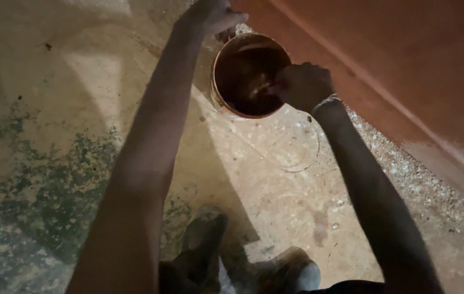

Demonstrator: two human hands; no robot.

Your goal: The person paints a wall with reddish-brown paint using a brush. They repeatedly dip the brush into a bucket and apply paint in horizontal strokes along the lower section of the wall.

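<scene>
Concrete floor (pixel 275 190) bears round bucket (pixel 249 76), inside dark red-brown, rim pale.

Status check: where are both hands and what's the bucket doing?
Left hand grips the bucket by its far rim. Right hand fisted inside its mouth, contents hidden. Reddish wall close alongside, boots below.

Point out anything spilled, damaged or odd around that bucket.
A faint ring mark shows on the floor beside the bucket, like a stain a bucket base would leave. Dark green blotches mottle the floor on the left. Nothing looks freshly spilled or broken.
</scene>
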